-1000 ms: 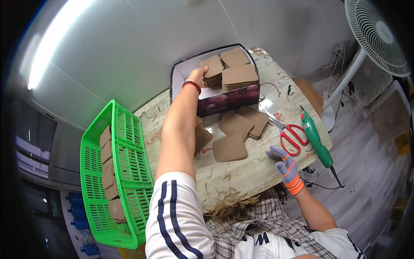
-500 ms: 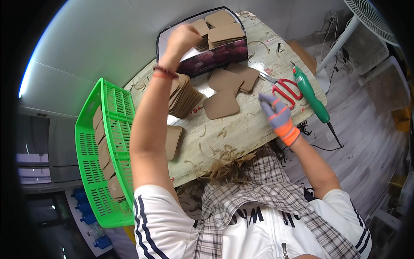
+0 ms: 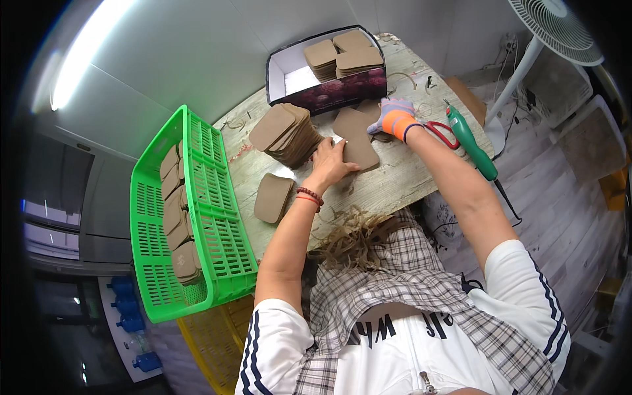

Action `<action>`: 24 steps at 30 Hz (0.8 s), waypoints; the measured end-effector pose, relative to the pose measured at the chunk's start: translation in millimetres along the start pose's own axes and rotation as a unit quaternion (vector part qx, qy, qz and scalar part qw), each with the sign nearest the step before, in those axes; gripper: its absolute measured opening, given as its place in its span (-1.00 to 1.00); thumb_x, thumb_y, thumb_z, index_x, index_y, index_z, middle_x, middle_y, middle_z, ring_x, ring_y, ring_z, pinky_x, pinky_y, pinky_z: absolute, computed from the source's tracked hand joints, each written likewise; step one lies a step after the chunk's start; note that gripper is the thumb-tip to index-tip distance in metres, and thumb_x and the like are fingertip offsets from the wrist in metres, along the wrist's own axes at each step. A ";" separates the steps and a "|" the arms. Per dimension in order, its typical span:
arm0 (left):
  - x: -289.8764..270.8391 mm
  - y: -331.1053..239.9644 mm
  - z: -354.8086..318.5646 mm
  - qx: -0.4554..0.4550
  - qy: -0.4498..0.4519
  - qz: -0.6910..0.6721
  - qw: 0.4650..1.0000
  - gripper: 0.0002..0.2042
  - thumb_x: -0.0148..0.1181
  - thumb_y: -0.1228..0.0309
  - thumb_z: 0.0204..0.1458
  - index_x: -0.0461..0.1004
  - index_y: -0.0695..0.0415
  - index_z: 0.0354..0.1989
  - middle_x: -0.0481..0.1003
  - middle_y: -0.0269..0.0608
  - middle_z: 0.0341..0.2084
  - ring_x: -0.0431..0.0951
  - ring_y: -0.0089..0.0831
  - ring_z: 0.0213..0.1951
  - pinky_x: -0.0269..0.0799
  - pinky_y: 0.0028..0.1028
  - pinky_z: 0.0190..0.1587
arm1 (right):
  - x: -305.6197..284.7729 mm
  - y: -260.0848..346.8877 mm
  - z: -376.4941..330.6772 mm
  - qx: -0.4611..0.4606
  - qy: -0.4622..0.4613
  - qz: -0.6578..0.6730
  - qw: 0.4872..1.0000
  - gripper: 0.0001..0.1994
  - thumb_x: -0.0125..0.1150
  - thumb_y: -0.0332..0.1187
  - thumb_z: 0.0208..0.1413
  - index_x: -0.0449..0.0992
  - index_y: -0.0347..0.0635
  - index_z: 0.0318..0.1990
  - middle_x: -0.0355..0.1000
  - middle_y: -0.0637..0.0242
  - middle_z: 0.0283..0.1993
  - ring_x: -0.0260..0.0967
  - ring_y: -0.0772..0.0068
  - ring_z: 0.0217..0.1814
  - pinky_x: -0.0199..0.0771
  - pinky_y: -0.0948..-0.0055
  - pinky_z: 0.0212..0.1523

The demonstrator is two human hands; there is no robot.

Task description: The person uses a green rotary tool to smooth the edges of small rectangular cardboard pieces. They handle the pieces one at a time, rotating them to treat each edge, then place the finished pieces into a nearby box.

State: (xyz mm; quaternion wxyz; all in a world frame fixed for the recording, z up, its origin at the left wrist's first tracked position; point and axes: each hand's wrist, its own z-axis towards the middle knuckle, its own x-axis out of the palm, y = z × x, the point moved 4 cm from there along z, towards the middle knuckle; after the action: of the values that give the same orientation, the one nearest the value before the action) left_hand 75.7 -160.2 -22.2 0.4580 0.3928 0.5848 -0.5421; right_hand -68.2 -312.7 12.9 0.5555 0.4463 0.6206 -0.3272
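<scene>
Both hands (image 3: pixel 329 161) (image 3: pixel 394 118) flat, open on brown leather pieces (image 3: pixel 359 135)

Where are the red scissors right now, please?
In the head view, the scissors lie on the table's right side, between the gloved right hand and the green tool.
</scene>
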 end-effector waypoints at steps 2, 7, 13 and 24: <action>-3.3 3.4 -3.8 0.005 -0.039 -0.047 0.998 -0.30 0.46 0.27 -0.35 0.29 0.07 0.06 0.32 0.00 -0.01 0.24 -0.06 0.11 0.13 -0.14 0.12 | -2.8 0.5 0.5 0.010 0.025 -0.003 1.000 -0.08 0.36 0.31 -0.50 0.36 -0.06 0.08 0.40 0.19 0.03 0.32 0.18 0.13 0.33 0.26 0.06; -0.7 -1.2 -26.4 0.055 -0.087 -0.204 0.973 -0.53 0.37 0.48 -0.34 0.34 0.11 -0.17 0.38 -0.14 -0.20 0.31 -0.10 -0.04 0.19 -0.19 -0.01 | -0.6 7.6 -8.1 -0.026 -0.021 0.085 0.996 -0.21 0.50 0.03 -0.49 0.37 -0.12 0.00 0.39 0.12 0.02 0.33 0.08 0.10 0.36 0.23 0.05; -48.0 -25.4 -31.7 0.155 -0.277 -0.056 0.947 -0.64 0.26 0.62 -0.32 0.31 0.09 -0.30 0.29 -0.03 0.03 0.26 -0.08 0.05 0.12 -0.16 0.07 | 5.5 4.1 -21.0 -0.197 -0.015 0.225 0.954 -0.36 0.41 -0.31 -0.32 0.34 -0.15 0.05 0.46 0.04 -0.13 0.41 0.01 -0.02 0.41 0.26 -0.06; -4.1 -21.0 -27.7 0.058 -0.127 -0.457 0.878 -0.52 0.21 0.76 -0.24 0.31 0.16 -0.08 0.37 -0.21 -0.01 0.42 -0.46 -0.09 0.44 -0.51 -0.10 | 59.2 -18.1 -61.0 -0.245 -0.055 0.789 0.561 -0.46 0.13 -0.31 0.12 0.18 -0.18 0.26 0.33 0.25 0.10 0.25 0.46 0.10 0.21 0.52 0.15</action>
State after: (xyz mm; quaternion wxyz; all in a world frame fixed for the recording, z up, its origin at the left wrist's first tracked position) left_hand 53.8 -134.6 -12.7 0.2060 0.0356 0.6034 -0.7695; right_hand -108.1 -253.3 -36.6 0.7132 0.5857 0.0458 0.3825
